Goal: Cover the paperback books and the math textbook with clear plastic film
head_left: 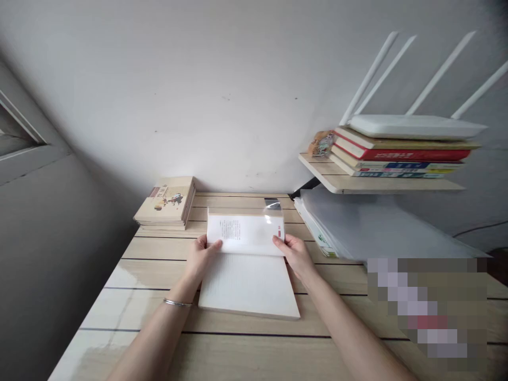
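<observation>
Both sides pinched, your left hand (200,262) and right hand (297,255) gripping the book cover (244,233), so keep pressure even.

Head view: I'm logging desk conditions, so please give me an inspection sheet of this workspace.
Surface: pale wooden desk, dark seams between planks.
Job's things: open book, front cover raised, clear wrap on it.
Clutter: book stack back left; clear plastic sheets right.
Hands: left hand and right hand grip the cover's side edges.
Cables: thin dark cable along right wall.
Surroundings: grey wall; shelf with books, white router.
</observation>
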`<state>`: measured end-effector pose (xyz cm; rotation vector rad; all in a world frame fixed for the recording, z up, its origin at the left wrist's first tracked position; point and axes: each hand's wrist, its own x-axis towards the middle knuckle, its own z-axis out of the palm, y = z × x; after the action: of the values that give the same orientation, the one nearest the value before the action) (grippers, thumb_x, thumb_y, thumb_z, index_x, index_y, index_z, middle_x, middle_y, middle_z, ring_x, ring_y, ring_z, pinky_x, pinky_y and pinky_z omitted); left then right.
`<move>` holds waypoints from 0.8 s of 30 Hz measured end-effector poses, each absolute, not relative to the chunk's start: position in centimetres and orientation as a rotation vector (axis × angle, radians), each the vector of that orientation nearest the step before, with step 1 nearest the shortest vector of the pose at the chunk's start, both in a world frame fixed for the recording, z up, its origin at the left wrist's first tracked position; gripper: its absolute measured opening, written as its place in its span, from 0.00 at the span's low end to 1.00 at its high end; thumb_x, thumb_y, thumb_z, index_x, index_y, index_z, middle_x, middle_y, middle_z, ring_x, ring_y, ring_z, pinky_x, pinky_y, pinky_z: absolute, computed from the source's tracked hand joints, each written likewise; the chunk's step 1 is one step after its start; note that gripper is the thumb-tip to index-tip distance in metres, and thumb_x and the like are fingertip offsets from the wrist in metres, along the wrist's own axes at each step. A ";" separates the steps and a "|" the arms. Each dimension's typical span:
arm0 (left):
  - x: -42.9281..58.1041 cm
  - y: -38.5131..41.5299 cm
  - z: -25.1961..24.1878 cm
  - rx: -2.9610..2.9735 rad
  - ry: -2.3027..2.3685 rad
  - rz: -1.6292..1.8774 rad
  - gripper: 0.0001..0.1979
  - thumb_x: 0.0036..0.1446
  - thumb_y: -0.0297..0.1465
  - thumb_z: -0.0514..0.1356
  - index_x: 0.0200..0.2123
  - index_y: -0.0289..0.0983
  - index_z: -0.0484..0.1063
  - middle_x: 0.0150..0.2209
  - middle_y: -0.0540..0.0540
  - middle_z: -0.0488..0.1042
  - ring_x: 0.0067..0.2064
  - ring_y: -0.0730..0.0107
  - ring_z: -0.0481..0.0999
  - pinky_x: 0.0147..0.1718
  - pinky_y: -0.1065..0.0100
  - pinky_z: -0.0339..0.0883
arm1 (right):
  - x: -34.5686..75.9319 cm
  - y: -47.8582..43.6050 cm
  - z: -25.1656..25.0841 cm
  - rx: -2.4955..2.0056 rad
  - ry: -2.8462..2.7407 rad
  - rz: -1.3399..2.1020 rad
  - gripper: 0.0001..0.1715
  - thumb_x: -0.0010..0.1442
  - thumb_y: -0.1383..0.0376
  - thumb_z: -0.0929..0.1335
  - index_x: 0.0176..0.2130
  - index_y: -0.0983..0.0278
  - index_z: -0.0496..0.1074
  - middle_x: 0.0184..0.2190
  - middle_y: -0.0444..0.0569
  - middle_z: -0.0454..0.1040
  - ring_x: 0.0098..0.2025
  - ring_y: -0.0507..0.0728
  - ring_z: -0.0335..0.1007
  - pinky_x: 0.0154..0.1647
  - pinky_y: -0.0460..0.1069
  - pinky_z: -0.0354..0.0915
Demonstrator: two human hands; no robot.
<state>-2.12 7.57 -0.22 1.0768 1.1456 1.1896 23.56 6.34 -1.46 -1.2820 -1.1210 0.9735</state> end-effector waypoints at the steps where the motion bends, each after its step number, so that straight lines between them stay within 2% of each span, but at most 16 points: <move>1: -2.1 7.6 -0.3 1.088 1.160 1.202 0.21 0.39 0.41 0.68 0.33 0.32 0.75 0.34 0.42 0.78 0.35 0.61 0.75 0.35 0.67 0.65 | 23.5 6.4 -1.6 -1.300 -1.122 0.948 0.26 0.44 0.45 0.72 0.21 0.64 0.64 0.17 0.39 0.57 0.23 0.49 0.50 0.24 0.46 0.49; 5: -2.0 7.7 -0.3 1.138 1.228 1.225 0.19 0.40 0.43 0.67 0.29 0.33 0.74 0.27 0.46 0.76 0.29 0.68 0.71 0.28 0.70 0.60 | 23.3 6.5 -2.3 -1.366 -1.132 0.845 0.29 0.46 0.43 0.70 0.18 0.62 0.58 0.16 0.38 0.52 0.21 0.49 0.46 0.22 0.46 0.45; 12: -1.7 8.1 -0.4 1.153 1.308 1.245 0.21 0.41 0.47 0.65 0.24 0.33 0.71 0.20 0.51 0.69 0.24 0.72 0.66 0.23 0.72 0.53 | 23.1 6.4 -2.2 -1.327 -1.133 0.828 0.28 0.48 0.41 0.68 0.23 0.64 0.67 0.17 0.42 0.61 0.23 0.52 0.55 0.23 0.46 0.52; 14: -1.9 8.1 -0.3 1.169 1.295 1.243 0.22 0.42 0.48 0.64 0.25 0.32 0.72 0.22 0.49 0.72 0.27 0.70 0.68 0.24 0.72 0.55 | 23.1 6.2 -1.8 -1.282 -1.131 0.897 0.27 0.47 0.43 0.69 0.25 0.64 0.69 0.19 0.43 0.65 0.25 0.53 0.59 0.25 0.47 0.55; 16: -2.2 7.9 -0.1 1.188 1.210 1.209 0.22 0.44 0.46 0.65 0.32 0.32 0.75 0.30 0.45 0.76 0.33 0.66 0.72 0.29 0.71 0.61 | 23.2 6.0 -1.4 -1.230 -1.133 0.976 0.25 0.47 0.45 0.70 0.28 0.65 0.71 0.22 0.45 0.68 0.28 0.55 0.62 0.29 0.47 0.58; 19: -2.6 7.5 0.2 1.183 1.099 1.133 0.22 0.43 0.42 0.67 0.39 0.33 0.75 0.40 0.40 0.77 0.38 0.61 0.74 0.34 0.68 0.65 | 23.5 5.9 -1.3 -1.173 -1.136 1.072 0.22 0.47 0.49 0.72 0.31 0.65 0.72 0.26 0.46 0.70 0.30 0.55 0.63 0.32 0.47 0.59; 21: -2.6 7.4 0.2 1.167 1.122 1.119 0.22 0.41 0.41 0.68 0.37 0.32 0.75 0.38 0.40 0.78 0.36 0.62 0.74 0.33 0.67 0.65 | 23.7 6.0 -1.4 -1.180 -1.134 1.071 0.21 0.47 0.49 0.72 0.29 0.65 0.71 0.25 0.45 0.69 0.29 0.54 0.62 0.30 0.47 0.58; 24: -2.3 7.7 -0.1 1.161 1.228 1.158 0.21 0.38 0.42 0.68 0.32 0.32 0.75 0.29 0.44 0.77 0.29 0.66 0.72 0.28 0.69 0.62 | 23.7 6.3 -1.9 -1.243 -1.137 0.986 0.23 0.46 0.47 0.71 0.25 0.65 0.71 0.21 0.44 0.67 0.26 0.53 0.59 0.27 0.47 0.56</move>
<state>-2.34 7.65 -0.05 1.1607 1.2279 1.1578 23.73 6.32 -1.90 -1.2432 -1.1372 0.9861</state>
